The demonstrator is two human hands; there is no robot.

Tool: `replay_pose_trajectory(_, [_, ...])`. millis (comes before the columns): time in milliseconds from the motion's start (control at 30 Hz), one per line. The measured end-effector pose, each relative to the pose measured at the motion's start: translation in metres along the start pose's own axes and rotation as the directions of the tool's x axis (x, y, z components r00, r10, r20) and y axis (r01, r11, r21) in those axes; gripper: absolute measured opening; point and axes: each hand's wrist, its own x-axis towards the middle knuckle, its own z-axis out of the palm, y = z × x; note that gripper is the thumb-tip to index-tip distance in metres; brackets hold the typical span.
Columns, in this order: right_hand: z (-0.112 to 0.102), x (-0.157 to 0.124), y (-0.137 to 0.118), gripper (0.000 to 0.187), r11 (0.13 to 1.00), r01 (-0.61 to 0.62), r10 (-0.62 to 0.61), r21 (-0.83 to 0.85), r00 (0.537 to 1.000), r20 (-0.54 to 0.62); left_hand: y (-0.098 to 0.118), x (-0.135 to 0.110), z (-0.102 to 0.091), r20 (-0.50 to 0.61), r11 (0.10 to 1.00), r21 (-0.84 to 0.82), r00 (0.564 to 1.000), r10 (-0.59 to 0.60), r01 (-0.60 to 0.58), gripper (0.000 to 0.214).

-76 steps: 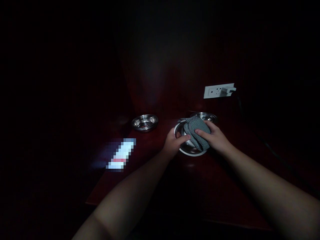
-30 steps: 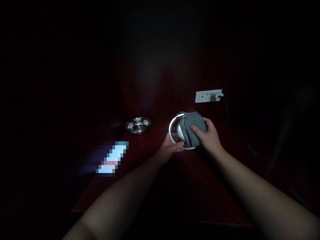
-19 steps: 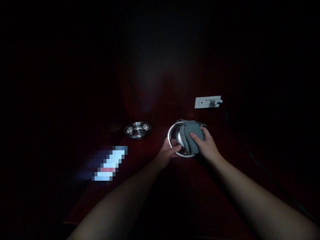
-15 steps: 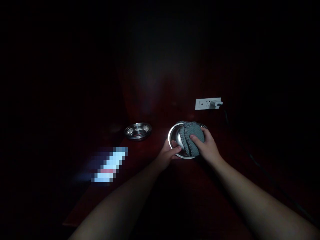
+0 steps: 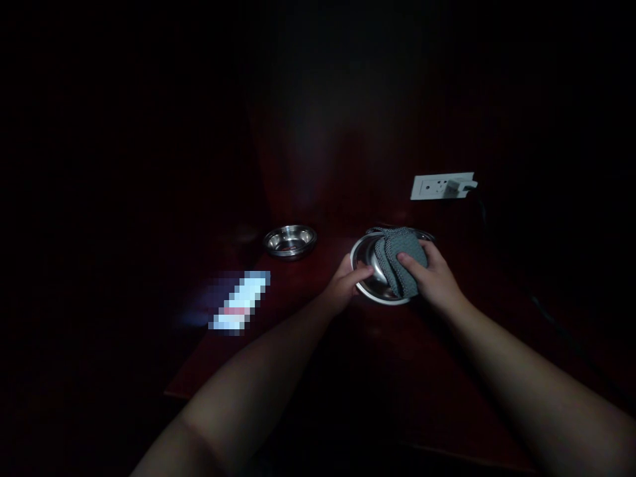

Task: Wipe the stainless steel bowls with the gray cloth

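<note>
1. The steel bowl (image 5: 368, 273) sits right of the middle of the view, towards the far edge of the dark red table (image 5: 397, 371). Its open side seems tipped a little towards the person. I cannot tell whether its base rests on the table.
2. A grey knitted cloth (image 5: 403, 253) is bunched up and lies over the far right part of the bowl, reaching down into its hollow.
3. The right hand (image 5: 438, 279) is closed on the cloth, fingers curled over the top and thumb in front, pressing it against the inside of the bowl.
4. The left hand (image 5: 346, 279) is closed on the bowl's near left rim, with the thumb lying over the edge and the fingers underneath, out of sight.
5. Judging by this, the rubbing of the bowl is under way. The bare left half of the inside shines, while the part under the cloth is hidden. How much has been gone over cannot be told.
6. Just behind the cloth a thin metal rim (image 5: 426, 233) shows, perhaps another dish. It is too dark to be sure.
7. A second bowl (image 5: 290, 240), also steel, stands upright on the table well to the left, apart from both hands and untouched.
8. Nearer and further left lies a blurred bright patch (image 5: 241, 301).
9. On the dark wall behind, to the right, is a white wall socket (image 5: 432, 187) with a plug (image 5: 460, 187) in it. A cable (image 5: 484, 215) runs down from the plug into shadow.
</note>
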Motion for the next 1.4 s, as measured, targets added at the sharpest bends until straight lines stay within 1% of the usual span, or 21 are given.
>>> replay_pose_trajectory(33, [-0.0003, 0.0001, 0.0007, 0.049, 1.0, -0.009, 0.009, -0.004, 1.0, 0.007, 0.0005, 0.0001, 0.0007, 0.003, 1.0, -0.012, 1.0, 0.011, -0.011, 0.053])
replay_pose_trajectory(133, [-0.001, 0.0005, 0.0033, 0.049, 1.0, -0.011, 0.011, -0.019, 1.0, 0.005, 0.0017, 0.0004, 0.0027, -0.035, 0.998, -0.025, 0.998, 0.058, -0.059, 0.045])
replay_pose_trajectory(233, [-0.001, 0.0008, 0.0044, 0.047, 1.0, -0.011, 0.012, -0.014, 1.0, 0.011, 0.0019, 0.0017, 0.003, -0.015, 0.996, -0.03, 0.996, 0.082, -0.083, 0.04])
replay_pose_trajectory(433, [0.0001, -0.0008, -0.0012, 0.045, 0.999, -0.03, 0.029, 0.022, 0.999, 0.034, 0.0, 0.0069, -0.0016, 0.003, 0.995, -0.037, 0.996, 0.088, -0.088, 0.037])
replay_pose_trajectory(500, [0.0001, -0.0013, -0.003, 0.045, 0.999, -0.034, 0.031, 0.036, 0.998, 0.059, 0.0, 0.0081, -0.0028, 0.02, 0.995, -0.039, 0.995, 0.097, -0.097, 0.037])
replay_pose_trajectory(600, [-0.0004, -0.0017, -0.0046, 0.048, 0.996, -0.052, 0.043, 0.074, 0.991, 0.127, 0.0018, 0.0081, -0.0035, 0.02, 0.994, -0.011, 0.994, 0.108, -0.107, 0.035])
replay_pose_trajectory(733, [-0.0013, -0.0019, -0.0055, 0.048, 0.99, -0.09, 0.068, 0.109, 0.98, 0.188, 0.0053, 0.0055, -0.0025, 0.006, 0.997, 0.006, 0.997, 0.073, -0.073, 0.033])
replay_pose_trajectory(833, [-0.0009, -0.0021, -0.0046, 0.045, 0.988, -0.096, 0.067, 0.124, 0.973, 0.22, 0.0067, 0.0032, -0.0017, -0.035, 0.998, 0.027, 0.998, 0.053, -0.052, 0.03])
replay_pose_trajectory(967, [0.0011, -0.0024, -0.0019, 0.043, 0.982, -0.104, 0.064, 0.16, 0.969, 0.24, 0.0064, 0.0019, -0.0015, -0.047, 0.998, 0.049, 0.998, 0.044, -0.041, 0.028])
replay_pose_trajectory(1100, [0.0027, -0.0026, -0.0004, 0.045, 0.971, -0.139, 0.087, 0.196, 0.964, 0.25, 0.0045, 0.0025, -0.0013, -0.077, 0.995, 0.088, 0.996, 0.045, -0.039, 0.028])
replay_pose_trajectory(1267, [0.0025, -0.0028, 0.0004, 0.046, 0.981, -0.134, 0.097, 0.14, 0.966, 0.241, 0.0015, 0.0044, -0.0016, -0.087, 0.99, 0.137, 0.995, 0.051, -0.038, 0.031])
replay_pose_trajectory(1400, [0.0015, -0.0039, 0.0014, 0.052, 0.991, -0.107, 0.082, 0.08, 0.959, 0.272, 0.0004, 0.0057, -0.0025, -0.069, 0.979, 0.192, 0.994, 0.081, -0.067, 0.034])
